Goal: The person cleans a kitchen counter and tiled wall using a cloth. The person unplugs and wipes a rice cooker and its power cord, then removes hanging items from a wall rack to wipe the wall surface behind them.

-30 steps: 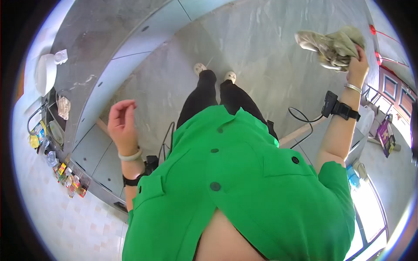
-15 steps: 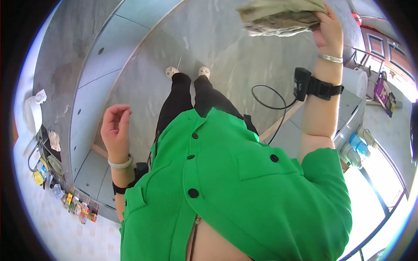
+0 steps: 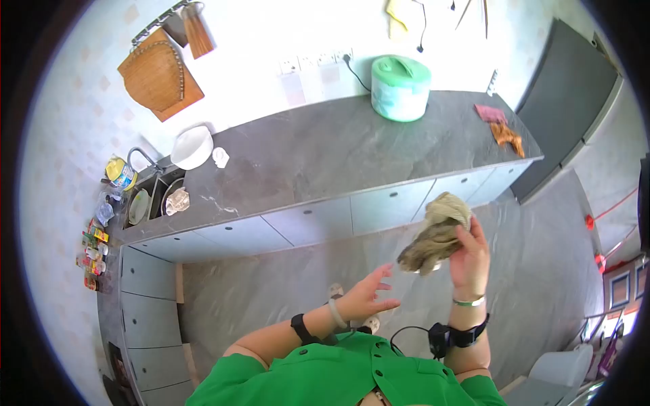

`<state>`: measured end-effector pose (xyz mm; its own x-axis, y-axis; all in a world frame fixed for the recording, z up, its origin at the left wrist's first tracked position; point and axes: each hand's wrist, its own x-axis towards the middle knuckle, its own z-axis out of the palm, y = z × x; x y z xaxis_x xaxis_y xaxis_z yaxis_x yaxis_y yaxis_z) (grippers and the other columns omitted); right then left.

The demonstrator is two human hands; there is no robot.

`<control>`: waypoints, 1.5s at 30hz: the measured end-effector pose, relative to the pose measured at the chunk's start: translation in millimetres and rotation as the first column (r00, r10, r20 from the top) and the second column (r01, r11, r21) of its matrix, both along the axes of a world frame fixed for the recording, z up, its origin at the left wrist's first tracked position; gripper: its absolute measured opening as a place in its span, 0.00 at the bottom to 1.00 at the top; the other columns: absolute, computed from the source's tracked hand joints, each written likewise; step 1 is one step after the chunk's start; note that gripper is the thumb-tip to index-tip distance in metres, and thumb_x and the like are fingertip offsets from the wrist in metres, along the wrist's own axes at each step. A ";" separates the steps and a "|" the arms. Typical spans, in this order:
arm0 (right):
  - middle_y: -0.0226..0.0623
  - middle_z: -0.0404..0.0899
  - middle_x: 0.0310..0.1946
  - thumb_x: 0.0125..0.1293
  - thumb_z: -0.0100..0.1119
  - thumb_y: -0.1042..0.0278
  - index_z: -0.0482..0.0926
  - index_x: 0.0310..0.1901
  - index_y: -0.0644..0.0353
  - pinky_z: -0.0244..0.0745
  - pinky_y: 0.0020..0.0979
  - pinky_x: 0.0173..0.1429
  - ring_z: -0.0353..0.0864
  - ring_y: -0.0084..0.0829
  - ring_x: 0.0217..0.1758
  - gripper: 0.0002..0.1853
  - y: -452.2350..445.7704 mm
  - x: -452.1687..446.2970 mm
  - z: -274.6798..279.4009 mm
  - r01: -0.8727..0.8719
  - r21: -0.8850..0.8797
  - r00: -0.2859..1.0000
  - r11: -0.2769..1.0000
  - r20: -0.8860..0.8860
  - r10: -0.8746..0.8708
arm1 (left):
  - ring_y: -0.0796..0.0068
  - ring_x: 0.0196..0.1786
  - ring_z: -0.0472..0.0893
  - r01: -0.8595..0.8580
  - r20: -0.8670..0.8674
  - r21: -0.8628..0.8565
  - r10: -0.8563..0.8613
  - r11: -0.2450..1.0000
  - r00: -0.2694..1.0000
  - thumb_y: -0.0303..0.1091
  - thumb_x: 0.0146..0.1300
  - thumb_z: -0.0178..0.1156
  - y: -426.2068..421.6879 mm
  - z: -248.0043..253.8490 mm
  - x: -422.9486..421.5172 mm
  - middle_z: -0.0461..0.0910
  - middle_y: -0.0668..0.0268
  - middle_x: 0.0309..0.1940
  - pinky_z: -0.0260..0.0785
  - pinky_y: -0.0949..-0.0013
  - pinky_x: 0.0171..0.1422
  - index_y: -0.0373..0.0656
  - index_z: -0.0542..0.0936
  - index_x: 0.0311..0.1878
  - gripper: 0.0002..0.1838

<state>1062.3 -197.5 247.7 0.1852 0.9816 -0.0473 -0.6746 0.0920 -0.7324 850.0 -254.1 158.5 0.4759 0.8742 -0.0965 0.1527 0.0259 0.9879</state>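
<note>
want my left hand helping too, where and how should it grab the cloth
Probably pinch the darker lower-left end of the cloth, coming in from the left with the left hand. That end juts toward the left hand, while the right hand already grips the opposite side.

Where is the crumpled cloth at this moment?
In the head view, the crumpled cloth is right of centre, held in the right hand, with the left hand nearby.
</note>
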 end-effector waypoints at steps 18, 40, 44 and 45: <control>0.41 0.64 0.59 0.55 0.46 0.89 0.57 0.65 0.63 0.69 0.34 0.59 0.69 0.34 0.59 0.33 253.5 -250.5 -45.8 -0.397 -0.187 0.917 0.898 -0.120 0.381 | 0.68 0.47 0.76 -0.157 0.575 -0.771 0.780 0.617 0.246 0.34 0.64 0.52 301.0 -66.2 -226.3 0.77 0.60 0.45 0.70 0.66 0.53 0.37 0.74 0.48 0.12; 0.40 0.72 0.50 0.61 0.52 0.79 0.67 0.53 0.60 0.72 0.39 0.54 0.74 0.37 0.52 0.18 439.6 -306.3 -185.7 -0.373 -0.638 0.928 0.674 -0.235 0.290 | 0.60 0.50 0.75 0.205 -0.530 -0.501 -0.485 0.841 0.695 0.44 0.45 0.69 462.1 -55.1 -294.2 0.76 0.60 0.45 0.67 0.64 0.49 0.39 0.73 0.46 0.27; 0.38 0.72 0.50 0.61 0.51 0.77 0.68 0.53 0.60 0.72 0.37 0.53 0.74 0.35 0.52 0.17 453.3 -310.5 -179.3 -0.450 -0.612 0.893 0.651 -0.306 0.329 | 0.54 0.48 0.75 -0.121 -0.466 0.368 0.295 0.922 0.834 0.48 0.43 0.71 474.9 -64.0 -270.3 0.75 0.59 0.45 0.67 0.58 0.49 0.44 0.72 0.47 0.30; 0.38 0.72 0.50 0.61 0.51 0.77 0.68 0.54 0.61 0.72 0.36 0.54 0.74 0.35 0.52 0.18 456.7 -310.8 -176.9 -0.478 -0.574 0.878 0.664 -0.327 0.349 | 0.55 0.48 0.75 -0.181 -0.391 0.356 0.322 0.917 0.862 0.45 0.45 0.70 481.3 -85.1 -260.2 0.75 0.58 0.44 0.67 0.59 0.49 0.44 0.71 0.47 0.28</control>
